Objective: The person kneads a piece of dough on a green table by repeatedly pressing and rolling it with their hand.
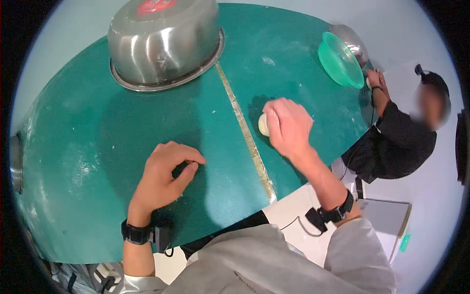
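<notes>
My right hand (pixel 289 125) is cupped palm-down over a pale lump of dough (pixel 263 125) on the green table (pixel 147 127); only the dough's left edge shows past my fingers. My left hand (pixel 164 176) rests on the table nearer to me, fingers curled with the thumb touching the index finger, holding nothing I can see. Both wrists wear black bands.
A large upturned steel bowl (pixel 164 41) sits at the far side. A green plastic bowl (pixel 340 60) leans against another steel bowl (pixel 350 41) at the right edge. A person in black (pixel 396 142) sits at the right, a hand on the table edge. A metal seam (pixel 245 132) crosses the table.
</notes>
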{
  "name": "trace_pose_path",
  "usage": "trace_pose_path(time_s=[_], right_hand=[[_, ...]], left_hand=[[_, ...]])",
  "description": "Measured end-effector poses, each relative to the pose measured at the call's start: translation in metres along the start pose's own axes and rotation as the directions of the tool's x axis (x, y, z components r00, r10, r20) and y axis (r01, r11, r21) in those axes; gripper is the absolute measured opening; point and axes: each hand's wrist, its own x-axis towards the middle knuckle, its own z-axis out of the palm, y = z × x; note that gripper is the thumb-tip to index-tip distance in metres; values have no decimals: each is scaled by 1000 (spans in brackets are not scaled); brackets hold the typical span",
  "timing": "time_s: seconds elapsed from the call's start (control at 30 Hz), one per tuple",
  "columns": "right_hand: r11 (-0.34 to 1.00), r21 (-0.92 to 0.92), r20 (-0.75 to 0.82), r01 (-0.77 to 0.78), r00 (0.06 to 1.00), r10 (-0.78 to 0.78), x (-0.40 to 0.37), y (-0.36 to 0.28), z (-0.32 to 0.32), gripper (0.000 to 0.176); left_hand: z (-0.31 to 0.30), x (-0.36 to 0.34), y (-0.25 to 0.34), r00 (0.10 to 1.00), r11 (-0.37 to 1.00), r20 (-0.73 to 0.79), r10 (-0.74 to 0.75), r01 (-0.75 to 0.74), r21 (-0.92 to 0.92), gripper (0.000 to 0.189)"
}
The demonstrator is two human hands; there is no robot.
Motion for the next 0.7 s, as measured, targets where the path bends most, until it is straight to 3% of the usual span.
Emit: trace_pose_path(time_s=[0.03, 0.1, 0.17, 0.23, 0.3, 0.37, 0.5, 0.57, 0.6, 0.67, 0.7], right_hand=[[1000, 2, 17, 8, 1000, -8, -1, -3, 4, 21], [970, -99, -208, 224, 948, -240, 1, -4, 13, 21], [975, -75, -132, 211, 967, -219, 12, 2, 21, 22], [948, -105, -108, 301, 944, -311, 39, 10, 25, 23], [961, -106, -61, 256, 963, -263, 55, 17, 31, 26], [986, -86, -104, 144, 983, -153, 77, 22, 39, 32], [991, -129, -115, 29, 992, -44, 100, 34, 54, 39], [996, -59, 23, -72, 997, 74, 98, 33, 48, 46], [996, -59, 10, -72, 997, 73, 93, 34, 44, 46], [963, 200, 317, -179, 942, 110, 86, 36, 34, 49], [964, 202, 305, -170, 947, 104, 81, 36, 26, 49]], left_hand=[[-2, 0, 2, 999, 1000, 36, -17, 17, 9, 16], [-5, 3, 3, 997, 999, 62, -49, 49, 9, 17], [-3, 5, 3, 997, 999, 73, -30, 30, 14, 18], [-3, 6, 2, 996, 999, 80, -41, 40, 16, 19], [-1, 5, 2, 995, 999, 88, -38, 36, 23, 19], [1, 6, 1, 1000, 1000, 23, 17, -17, 24, 17], [0, 4, 6, 999, 996, 37, 34, -37, 83, 15], [1, 1, 5, 999, 995, 33, 32, -35, 88, 13], [1, 0, 5, 999, 994, 32, 42, -45, 97, 13], [0, 0, 3, 998, 996, 51, 21, -25, 87, 13], [0, -1, 3, 999, 995, 45, 29, -33, 96, 13]])
